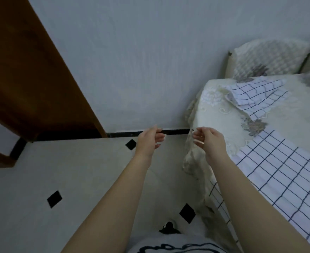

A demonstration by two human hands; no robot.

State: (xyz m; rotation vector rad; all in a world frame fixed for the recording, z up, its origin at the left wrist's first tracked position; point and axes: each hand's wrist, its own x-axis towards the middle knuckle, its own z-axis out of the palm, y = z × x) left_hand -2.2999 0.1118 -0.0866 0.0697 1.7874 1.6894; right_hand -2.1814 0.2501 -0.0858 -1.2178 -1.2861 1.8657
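Note:
Both my arms reach forward over the tiled floor beside a bed. My left hand (149, 141) hovers above the floor with its fingers loosely curled and nothing visible in them. My right hand (211, 141) is level with it, a short gap apart, fingers also loosely curled and pointing left. Its fingertips lie right at the hanging corner of the cream lace bedcover (191, 154); I cannot tell whether they touch it. The bedcover drapes over the bed's near corner, and a white sheet with a dark grid (278, 172) lies on top of it.
The bed (223, 99) fills the right side, with patterned pillows (265, 57) at the wall. A brown wooden door (32, 79) stands at the left. The pale tiled floor (77, 170) has small black diamond inlays and a black skirting strip (176, 132) along the grey wall.

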